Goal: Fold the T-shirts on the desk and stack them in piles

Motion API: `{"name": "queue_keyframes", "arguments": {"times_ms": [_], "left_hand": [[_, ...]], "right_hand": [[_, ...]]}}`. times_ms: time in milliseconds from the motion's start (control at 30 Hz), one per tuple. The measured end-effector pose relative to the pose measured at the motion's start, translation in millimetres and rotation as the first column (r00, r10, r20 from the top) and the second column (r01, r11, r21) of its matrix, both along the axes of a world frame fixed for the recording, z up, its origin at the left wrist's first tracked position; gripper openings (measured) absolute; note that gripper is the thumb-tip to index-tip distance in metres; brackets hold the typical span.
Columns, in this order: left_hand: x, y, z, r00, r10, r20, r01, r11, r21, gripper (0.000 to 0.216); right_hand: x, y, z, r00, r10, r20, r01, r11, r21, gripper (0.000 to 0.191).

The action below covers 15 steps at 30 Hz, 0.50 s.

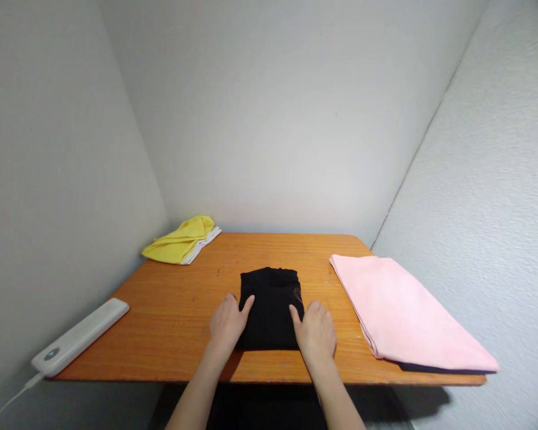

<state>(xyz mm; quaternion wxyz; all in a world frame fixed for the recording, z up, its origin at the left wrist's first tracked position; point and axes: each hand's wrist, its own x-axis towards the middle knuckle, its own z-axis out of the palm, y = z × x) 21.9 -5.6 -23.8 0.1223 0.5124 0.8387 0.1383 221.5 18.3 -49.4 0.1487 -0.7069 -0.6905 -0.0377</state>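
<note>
A black garment (271,313), folded into a compact rectangle, lies on the wooden table in front of me. A thin reddish outline design shows near its right edge. My left hand (228,319) grips its left side, the thumb on top and the fingers curled down at the edge. On the opposite side my right hand (316,331) holds it the same way, its thumb lying over the cloth. The fingertips of both hands are partly hidden.
The wooden table (174,322) meets walls at the back and sides. Folded pink cloth (403,310) lies at the right, over something black. Yellow cloth (182,239) with white fabric sits at the back left. A white device (83,334) with a cable rests along the left edge.
</note>
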Motion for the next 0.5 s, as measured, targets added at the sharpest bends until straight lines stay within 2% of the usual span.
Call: {"name": "queue_keyframes", "arguments": {"times_ms": [67,133,200,267,367,500], "left_hand": [[-1,11,0.4,0.998,-0.03,0.057,0.032,0.998,-0.046,0.064],[3,24,0.2,0.991,-0.084,0.104,0.09,0.994,-0.057,0.056],[13,35,3.1,0.968,-0.174,0.18,0.169,0.985,0.043,0.044],[31,45,13.2,0.917,-0.28,0.286,0.221,0.95,0.22,0.039],[72,56,43.8,0.807,-0.433,0.402,0.216,0.849,0.481,0.04],[146,72,89.8,0.616,-0.658,0.432,0.168,0.646,0.745,0.037]], "right_hand": [[0,2,-2.4,1.0,0.02,0.003,-0.02,1.0,0.015,0.043],[2,5,-5.0,0.995,0.083,-0.048,-0.084,0.997,0.001,0.033],[9,9,-3.5,0.98,0.13,-0.148,-0.131,0.991,0.004,0.025],[25,15,7.3,0.953,0.148,-0.266,-0.144,0.989,0.035,0.024],[73,26,45.6,0.878,0.228,-0.422,-0.16,0.969,0.189,0.019],[168,45,110.8,0.757,0.377,-0.534,-0.1,0.874,0.476,0.017]]}}
